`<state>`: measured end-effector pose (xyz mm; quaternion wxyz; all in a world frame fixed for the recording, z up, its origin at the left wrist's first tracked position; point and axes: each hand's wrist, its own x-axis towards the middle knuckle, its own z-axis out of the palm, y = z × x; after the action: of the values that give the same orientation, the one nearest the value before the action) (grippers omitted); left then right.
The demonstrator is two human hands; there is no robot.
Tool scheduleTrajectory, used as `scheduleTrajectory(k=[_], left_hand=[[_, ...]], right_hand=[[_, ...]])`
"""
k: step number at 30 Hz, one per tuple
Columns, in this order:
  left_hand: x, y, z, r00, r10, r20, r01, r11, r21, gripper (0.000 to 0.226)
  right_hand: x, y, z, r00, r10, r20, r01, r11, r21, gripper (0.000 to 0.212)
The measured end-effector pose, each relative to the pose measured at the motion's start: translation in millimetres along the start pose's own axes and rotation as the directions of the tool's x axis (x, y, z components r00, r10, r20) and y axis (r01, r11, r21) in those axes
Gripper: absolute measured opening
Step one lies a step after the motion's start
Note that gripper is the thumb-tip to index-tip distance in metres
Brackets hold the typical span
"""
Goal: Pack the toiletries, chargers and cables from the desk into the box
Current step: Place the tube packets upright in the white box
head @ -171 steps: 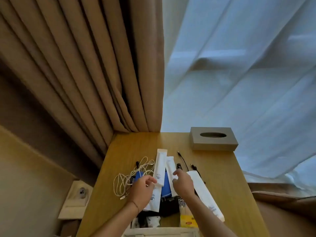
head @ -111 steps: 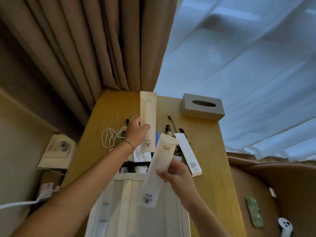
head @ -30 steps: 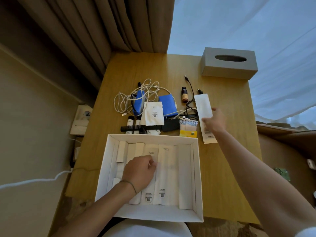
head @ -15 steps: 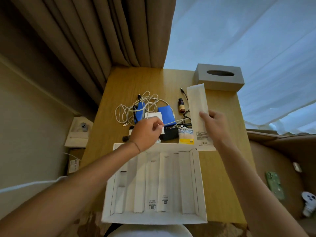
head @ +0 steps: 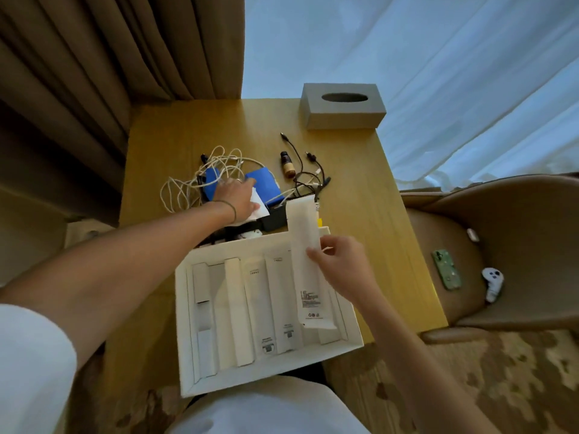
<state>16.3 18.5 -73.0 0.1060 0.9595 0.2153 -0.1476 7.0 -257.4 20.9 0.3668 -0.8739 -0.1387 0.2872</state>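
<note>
- The left hand (head: 236, 198) sits at the centre of the frame, its fingers curled on a small white sachet (head: 258, 205); the hand covers most of the sachet, so its print cannot be read.
- The right hand (head: 341, 267) pinches one long white packet (head: 305, 261) between thumb and fingers, over the right side of the white box (head: 185, 324); the packet's top end reaches past the box's far wall.
- Two more long white packets (head: 271, 308) lie flat in the box's middle slots, with cardboard dividers to either side.
- The box's near edge is cut off by the person's white clothing at the bottom of the frame.
- Above the box on the table (head: 360, 189), a tangle of white cable (head: 188, 186) drapes over two blue pieces (head: 264, 183), partly hidden by the hand.
- One small brown bottle (head: 288, 166) lies just right of the blue pieces, beside a black cable (head: 308, 173) whose plugs are too small to tell apart.
- A black block (head: 275, 217) and other small items behind the box's far wall are mostly hidden.
- One grey tissue box (head: 343, 104) stands at the table's far right corner.
- On the chair (head: 517, 214) at right lie a green phone (head: 446, 269) and a white controller (head: 492, 281).
</note>
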Motion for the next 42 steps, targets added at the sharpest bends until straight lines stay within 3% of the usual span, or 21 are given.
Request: scheduleTrajectory(k=[6, 8, 11, 17, 21, 24, 28, 34, 36, 40, 42], left_hand=[[9, 2, -3, 0.997, -0.024, -0.071, 0.019, 0.997, -0.068, 0.081], [9, 0, -4, 0.989, -0.039, -0.14, 0.014, 0.984, -0.177, 0.066], [5, -3, -6, 0.971, -0.072, -0.227, 0.012, 0.967, -0.256, 0.02], [-9, -10, -20, 0.962, -0.1, -0.253, -0.023, 0.898, -0.44, 0.012], [-22, -13, -40, 0.938, -0.108, -0.328, -0.117, 0.795, -0.596, 0.006], [-40, -14, -56, 0.91, -0.198, -0.363, -0.139, 0.68, -0.72, 0.003], [-71, -13, -66, 0.888, -0.363, -0.282, -0.104, 0.439, -0.892, 0.006], [-123, -13, -56, 0.929, -0.351, -0.114, -0.038, 0.218, -0.975, 0.027], [-139, -13, -52, 0.93, -0.342, -0.139, -0.053, 0.251, -0.967, 0.03], [-170, -13, -40, 0.92, -0.298, -0.255, -0.084, 0.486, -0.87, 0.026], [-182, -12, -32, 0.926, -0.245, -0.286, -0.109, 0.552, -0.826, 0.022]], right_hand=[[-17, 12, 22, 1.0, -0.006, 0.0, 0.006, 0.941, -0.339, 0.028], [-20, 13, 27, 1.0, -0.031, -0.006, 0.025, 0.894, -0.447, 0.031], [-30, 10, 32, 0.992, -0.122, -0.021, 0.092, 0.84, -0.534, 0.037], [-39, 6, 41, 0.992, -0.128, 0.006, 0.1, 0.748, -0.656, 0.035], [-44, 1, 50, 0.988, -0.149, 0.025, 0.125, 0.716, -0.687, 0.035], [-35, 1, 58, 0.996, -0.076, 0.046, 0.087, 0.715, -0.694, 0.032], [-11, 11, 69, 0.999, -0.018, 0.042, 0.044, 0.624, -0.78, 0.031], [8, 18, 89, 0.991, -0.028, 0.133, 0.133, 0.403, -0.906, 0.027], [11, 15, 97, 0.984, -0.023, 0.176, 0.173, 0.339, -0.925, 0.027], [11, 16, 110, 0.965, 0.006, 0.263, 0.25, 0.289, -0.924, 0.023], [10, 22, 111, 0.954, 0.016, 0.298, 0.284, 0.26, -0.923, 0.016]])
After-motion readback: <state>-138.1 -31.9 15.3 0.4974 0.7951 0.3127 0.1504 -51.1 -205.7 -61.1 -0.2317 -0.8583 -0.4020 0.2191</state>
